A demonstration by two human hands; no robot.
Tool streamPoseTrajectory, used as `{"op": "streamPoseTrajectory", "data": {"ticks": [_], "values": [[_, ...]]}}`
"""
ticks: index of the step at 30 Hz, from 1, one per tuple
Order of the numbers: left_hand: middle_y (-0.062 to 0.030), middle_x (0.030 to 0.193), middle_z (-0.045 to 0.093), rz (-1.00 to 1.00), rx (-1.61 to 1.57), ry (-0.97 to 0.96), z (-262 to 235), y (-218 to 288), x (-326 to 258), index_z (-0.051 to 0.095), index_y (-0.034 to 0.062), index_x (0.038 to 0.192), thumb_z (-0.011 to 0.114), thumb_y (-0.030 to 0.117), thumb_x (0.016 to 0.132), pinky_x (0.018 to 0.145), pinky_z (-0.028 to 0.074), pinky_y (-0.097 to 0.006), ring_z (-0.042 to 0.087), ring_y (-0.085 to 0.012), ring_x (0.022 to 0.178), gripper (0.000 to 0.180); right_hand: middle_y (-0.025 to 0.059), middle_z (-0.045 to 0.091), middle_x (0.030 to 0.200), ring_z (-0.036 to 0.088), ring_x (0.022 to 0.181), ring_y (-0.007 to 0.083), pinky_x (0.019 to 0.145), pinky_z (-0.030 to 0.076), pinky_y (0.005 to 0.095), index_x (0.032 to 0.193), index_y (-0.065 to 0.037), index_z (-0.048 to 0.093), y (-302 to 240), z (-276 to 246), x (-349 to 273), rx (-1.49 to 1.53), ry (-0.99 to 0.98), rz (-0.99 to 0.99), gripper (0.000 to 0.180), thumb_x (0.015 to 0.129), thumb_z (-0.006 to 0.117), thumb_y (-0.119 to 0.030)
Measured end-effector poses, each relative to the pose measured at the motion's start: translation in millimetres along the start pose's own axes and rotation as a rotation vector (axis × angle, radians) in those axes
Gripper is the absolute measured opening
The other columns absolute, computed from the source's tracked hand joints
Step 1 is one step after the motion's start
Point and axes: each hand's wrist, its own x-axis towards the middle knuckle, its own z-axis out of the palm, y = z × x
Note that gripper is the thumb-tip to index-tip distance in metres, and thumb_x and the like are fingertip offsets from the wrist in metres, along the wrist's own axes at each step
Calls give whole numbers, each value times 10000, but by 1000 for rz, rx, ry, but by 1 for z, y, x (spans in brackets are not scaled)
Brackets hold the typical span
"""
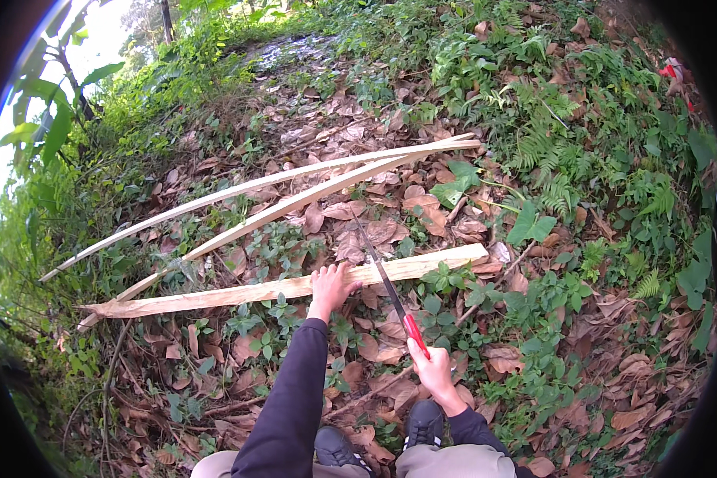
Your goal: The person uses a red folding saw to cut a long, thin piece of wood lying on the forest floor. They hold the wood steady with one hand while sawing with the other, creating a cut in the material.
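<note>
A long pale wooden plank [215,298] lies across the leaf litter before me, its left end rough and splintered. My left hand [332,288] grips it near the middle, fingers over the top. In my right hand [432,371] is a hand saw [392,291], held by its red handle. The dark, narrow blade lies across the plank just right of my left hand, its tip pointing away beyond the far edge. Whether the teeth have cut into the wood cannot be made out.
Farther off, a thin wooden strip [215,197] and a thicker wooden strip [295,201] converge at the right. The thicker one's near end passes beside the plank's left end. Dry leaves, ferns [546,151] and low plants cover the ground. My shoes [425,424] stand close below.
</note>
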Motion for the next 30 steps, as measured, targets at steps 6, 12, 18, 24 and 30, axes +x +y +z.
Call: {"op": "streamPoseTrajectory", "data": {"ticks": [6, 12, 18, 24, 30], "values": [[-82, 1197, 595, 4, -2, -34, -14, 12, 0, 610, 201, 1286, 605, 654, 868, 936, 381, -502, 555, -283, 1120, 616, -57, 487, 564, 400, 458, 30, 436, 296, 236, 705, -71, 580, -5, -8, 11, 455, -152, 111, 365, 996, 647, -281], [-84, 1380, 501, 61, -11, 102, -16, 18, -6, 619, 207, 1289, 630, 607, 873, 920, 392, -535, 541, -301, 1170, 578, -49, 508, 614, 434, 500, 34, 466, 327, 228, 784, -74, 556, 12, -10, 25, 487, -342, -7, 254, 960, 667, -219], [-123, 1361, 527, 111, -10, -35, -19, -23, 0, 501, 122, 1401, 589, 595, 914, 900, 456, -492, 586, -313, 1152, 685, -34, 530, 662, 492, 549, 43, 516, 388, 220, 831, -85, 528, -6, -6, 20, 481, -342, -62, 244, 863, 759, -155], [-40, 1093, 664, 283, 407, -273, -161, -111, 36, 714, 77, 731, 648, 391, 939, 816, 522, -420, 647, -214, 1026, 383, -39, 510, 576, 446, 457, 45, 439, 339, 236, 728, -91, 519, 20, 2, 18, 310, -157, -83, 269, 899, 719, -147], [-228, 1379, 546, -214, -23, -330, -275, -163, -7, 341, 123, 1526, 824, 626, 701, 1037, 486, -446, 568, -357, 1260, 1081, -37, 499, 615, 435, 565, 65, 530, 380, 279, 706, -66, 553, -6, -10, 24, 22, -242, -115, 308, 841, 790, -207]]}}
